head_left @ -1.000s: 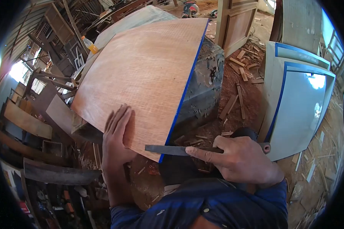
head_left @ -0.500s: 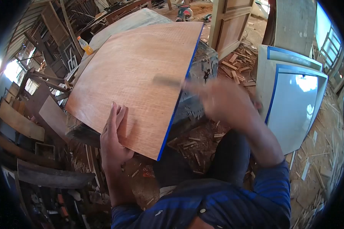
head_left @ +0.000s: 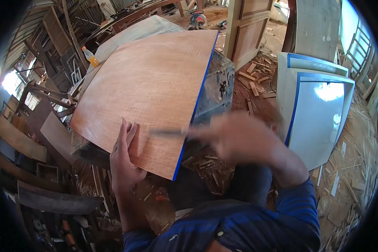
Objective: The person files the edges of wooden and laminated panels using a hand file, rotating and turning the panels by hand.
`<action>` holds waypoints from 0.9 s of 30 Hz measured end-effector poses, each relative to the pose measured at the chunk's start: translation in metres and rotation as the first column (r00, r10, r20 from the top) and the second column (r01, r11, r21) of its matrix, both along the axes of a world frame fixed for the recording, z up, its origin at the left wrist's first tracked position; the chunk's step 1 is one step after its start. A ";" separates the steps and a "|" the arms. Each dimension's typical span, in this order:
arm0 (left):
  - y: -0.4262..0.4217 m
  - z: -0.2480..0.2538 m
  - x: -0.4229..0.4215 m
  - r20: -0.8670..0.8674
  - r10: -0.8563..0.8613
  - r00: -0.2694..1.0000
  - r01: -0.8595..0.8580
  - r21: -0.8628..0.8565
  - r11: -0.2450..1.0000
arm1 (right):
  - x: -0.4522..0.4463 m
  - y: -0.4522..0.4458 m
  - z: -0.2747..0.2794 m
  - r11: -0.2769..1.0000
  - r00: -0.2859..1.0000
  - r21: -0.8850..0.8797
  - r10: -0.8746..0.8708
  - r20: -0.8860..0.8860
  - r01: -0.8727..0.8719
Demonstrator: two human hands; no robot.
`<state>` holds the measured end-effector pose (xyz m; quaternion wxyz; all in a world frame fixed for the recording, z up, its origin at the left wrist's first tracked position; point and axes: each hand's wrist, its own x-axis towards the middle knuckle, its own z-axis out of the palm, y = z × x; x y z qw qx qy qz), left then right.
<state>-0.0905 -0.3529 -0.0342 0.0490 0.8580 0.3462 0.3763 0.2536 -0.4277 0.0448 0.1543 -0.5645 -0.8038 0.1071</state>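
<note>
A reddish-brown wooden panel (head_left: 151, 80) with a blue strip (head_left: 202, 94) along its right edge lies on a worn, box-like support (head_left: 222, 84). My left hand (head_left: 124, 157) rests at the panel's near edge. Its fingers stretch up over the wood, while the thumb is at the edge near the corner. Over the near right part of the panel, my right hand (head_left: 241, 138) is closed around a slim grey tool (head_left: 166, 133) reaching across the blue edge. Motion smears this hand and the tool, so its exact kind is unclear.
An orange drink bottle (head_left: 90, 56) stands beyond the panel's left side. White blue-edged panels (head_left: 321, 117) lean at the right, near a panelled door (head_left: 250, 31). Wood scraps (head_left: 254, 80) litter the floor. A circular-saw-like machine (head_left: 197, 20) sits farther back.
My right hand and the grey tool have moved down and toward me along the panel's right edge. My left hand stays at the near edge.
</note>
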 end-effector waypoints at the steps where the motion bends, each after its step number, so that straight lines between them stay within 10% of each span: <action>1: 0.001 0.000 0.001 0.002 0.001 1.000 -0.001 0.008 1.000 | -0.010 -0.019 -0.001 0.998 0.998 -0.013 0.057 0.005 -0.057; 6: -0.006 0.002 0.002 -0.042 0.017 0.999 -0.016 0.023 1.000 | 0.010 0.039 -0.015 0.961 0.960 0.060 -0.262 -0.097 0.268; 11: -0.003 0.006 0.005 -0.011 -0.014 1.000 0.014 0.051 0.999 | -0.005 -0.016 -0.003 0.992 0.995 -0.082 0.096 0.018 -0.095; 15: -0.006 0.006 0.006 -0.014 -0.004 1.000 0.004 0.002 1.000 | 0.018 0.042 -0.030 0.968 0.967 0.134 -0.191 -0.166 0.214; 19: -0.005 0.005 0.003 0.027 -0.030 0.999 0.030 -0.007 1.000 | 0.016 0.023 -0.012 0.996 0.970 -0.011 0.089 -0.228 -0.094; 26: -0.005 0.001 0.007 0.074 0.024 0.997 -0.020 -0.052 0.998 | 0.050 0.092 -0.037 0.977 0.975 0.160 -0.109 -0.193 0.141; 27: -0.004 0.003 0.007 0.057 0.024 0.998 -0.022 -0.031 0.999 | 0.035 0.071 -0.008 0.989 0.986 -0.022 -0.150 -0.068 0.149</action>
